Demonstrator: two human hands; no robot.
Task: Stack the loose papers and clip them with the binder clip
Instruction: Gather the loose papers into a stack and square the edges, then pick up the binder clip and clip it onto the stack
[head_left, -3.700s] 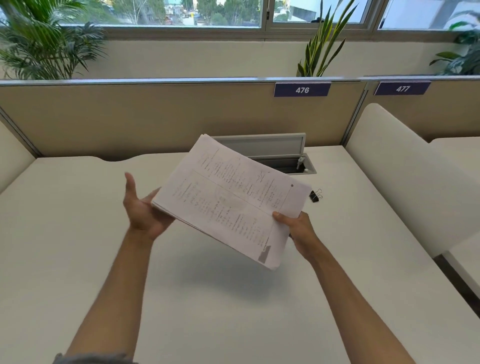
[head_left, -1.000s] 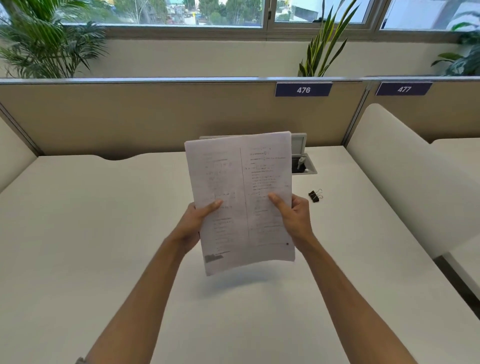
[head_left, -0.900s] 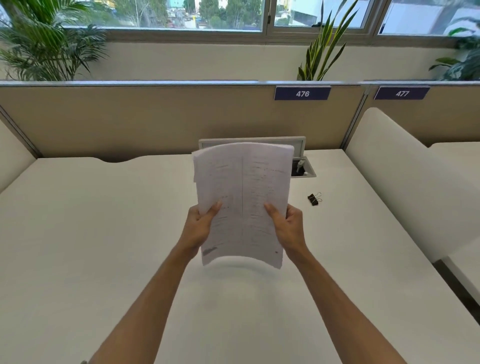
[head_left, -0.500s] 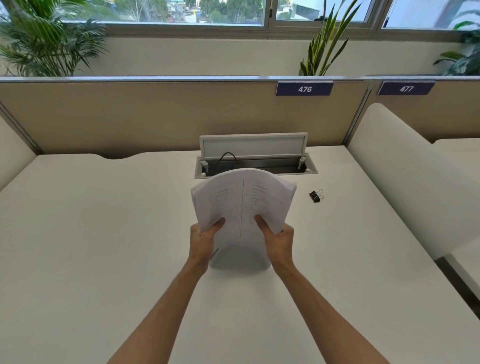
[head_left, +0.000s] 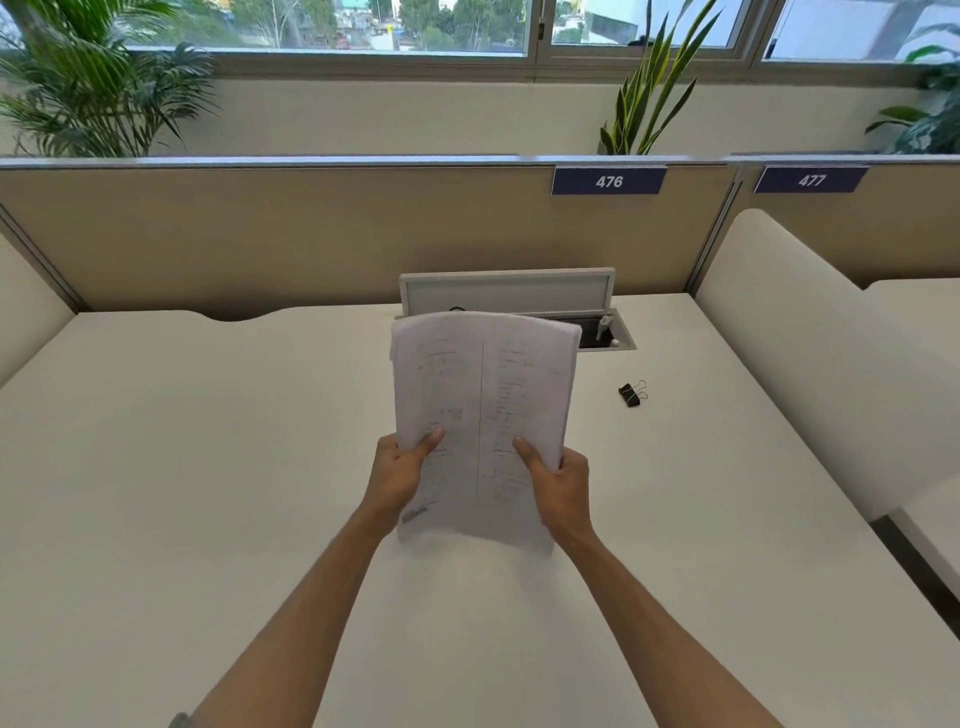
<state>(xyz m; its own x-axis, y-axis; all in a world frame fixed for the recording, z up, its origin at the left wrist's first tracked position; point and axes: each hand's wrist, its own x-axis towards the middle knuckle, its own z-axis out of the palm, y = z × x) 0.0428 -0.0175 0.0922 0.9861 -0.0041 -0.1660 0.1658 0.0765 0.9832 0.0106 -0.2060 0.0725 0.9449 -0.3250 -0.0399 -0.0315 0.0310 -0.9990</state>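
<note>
A stack of printed white papers (head_left: 483, 395) stands upright above the middle of the white desk (head_left: 208, 467), its top edge curling away from me. My left hand (head_left: 397, 475) grips the stack's lower left side, thumb on the front sheet. My right hand (head_left: 563, 486) grips the lower right side the same way. The stack's bottom edge is at or just above the desk surface; I cannot tell which. A small black binder clip (head_left: 631, 395) with silver handles lies on the desk to the right of the papers, apart from both hands.
An open cable tray (head_left: 608, 332) with a raised lid sits behind the papers. A beige partition (head_left: 311, 234) with labels 476 and 477 closes the back. A white curved divider (head_left: 810, 364) bounds the right side, and the desk ends there.
Both hands have raised the stack from its low point half a second ago, after dropping it from a higher hold. The binder clip has not moved.
</note>
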